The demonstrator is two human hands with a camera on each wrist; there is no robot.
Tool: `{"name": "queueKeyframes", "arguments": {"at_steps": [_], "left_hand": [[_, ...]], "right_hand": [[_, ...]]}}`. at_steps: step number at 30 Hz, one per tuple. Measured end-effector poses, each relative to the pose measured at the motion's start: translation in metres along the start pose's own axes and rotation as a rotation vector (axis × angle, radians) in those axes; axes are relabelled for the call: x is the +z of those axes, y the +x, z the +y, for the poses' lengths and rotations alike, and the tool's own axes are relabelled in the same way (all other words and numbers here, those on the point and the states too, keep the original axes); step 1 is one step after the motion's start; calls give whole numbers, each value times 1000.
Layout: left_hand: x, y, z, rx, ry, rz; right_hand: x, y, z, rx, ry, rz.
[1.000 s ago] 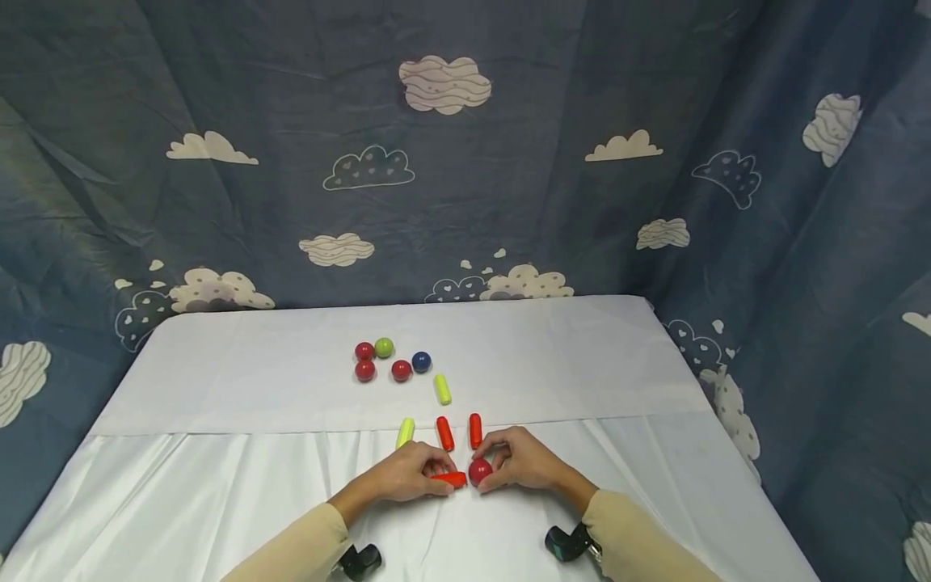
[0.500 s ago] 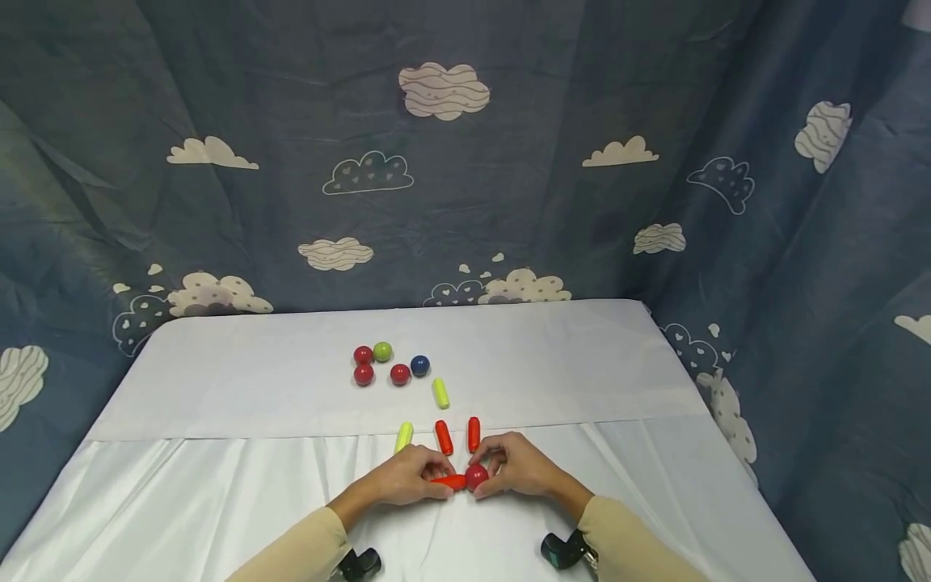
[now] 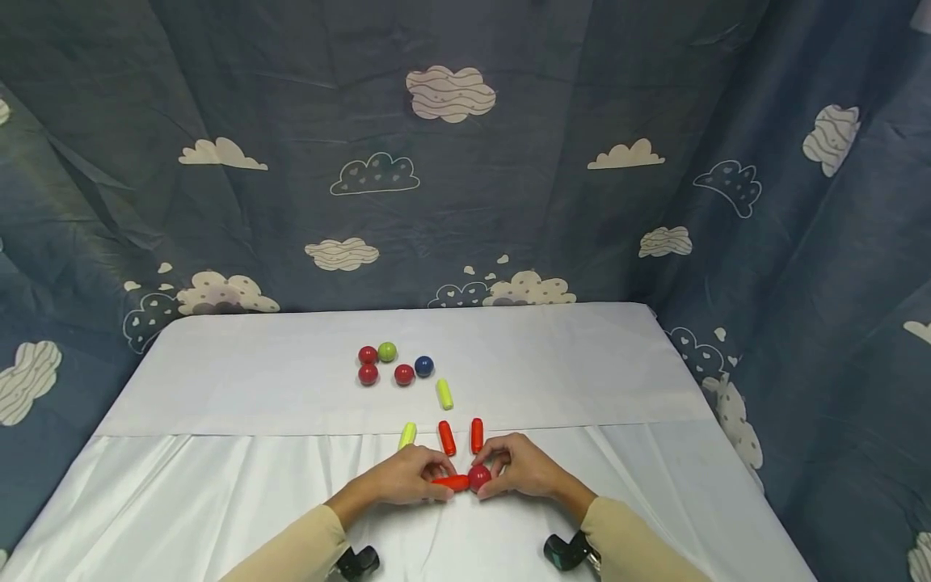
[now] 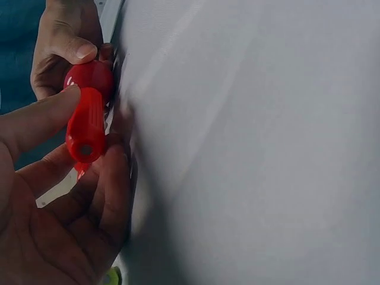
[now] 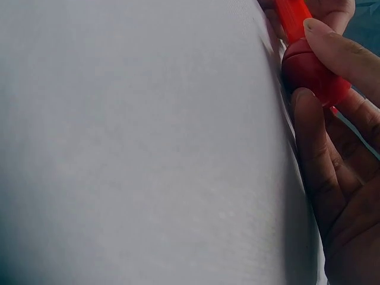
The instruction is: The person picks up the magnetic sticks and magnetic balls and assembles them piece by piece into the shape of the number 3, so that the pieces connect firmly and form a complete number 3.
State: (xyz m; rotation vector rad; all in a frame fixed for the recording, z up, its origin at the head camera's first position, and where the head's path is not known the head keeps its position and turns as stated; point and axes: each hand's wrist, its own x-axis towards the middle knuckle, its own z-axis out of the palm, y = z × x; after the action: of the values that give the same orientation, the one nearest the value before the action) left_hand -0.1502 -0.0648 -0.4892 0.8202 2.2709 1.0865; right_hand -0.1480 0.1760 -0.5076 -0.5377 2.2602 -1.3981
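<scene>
left hand (image 3: 409,475) pinches red stick (image 3: 452,482), right hand (image 3: 527,466) pinches red ball (image 3: 479,477); stick's long axis runs left-right, right end against ball

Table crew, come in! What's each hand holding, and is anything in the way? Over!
Left hand pinching red, plastic-looking stick. Right hand gripping glossy red ball. Stick's end against ball; nothing visible between them.

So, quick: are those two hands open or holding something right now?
Left hand: holding a red stick.
Right hand: holding a red ball.
</scene>
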Motion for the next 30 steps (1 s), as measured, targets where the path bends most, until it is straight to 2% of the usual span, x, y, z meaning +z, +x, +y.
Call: {"name": "queueKeyframes", "arguments": {"at_steps": [7,11,15,18,24,30], "left_hand": [[-10,-8,-1,36,-11,38],[-18,-12,-1,48,-9,71],[-31,-15,-3,47,25,120],[-42,-17,-5,20,30,165],[-62,-18,-13,-70,32,271],[-76,-12,-25,-163,46,457]], "right_hand": [[0,1,-3,25,-14,14],[0,-7,-24,40,-19,15],[1,-6,-21,44,-19,14],[2,-1,-5,39,-14,16],[1,-1,0,0,14,-3],[0,-2,1,1,2,-7]]}}
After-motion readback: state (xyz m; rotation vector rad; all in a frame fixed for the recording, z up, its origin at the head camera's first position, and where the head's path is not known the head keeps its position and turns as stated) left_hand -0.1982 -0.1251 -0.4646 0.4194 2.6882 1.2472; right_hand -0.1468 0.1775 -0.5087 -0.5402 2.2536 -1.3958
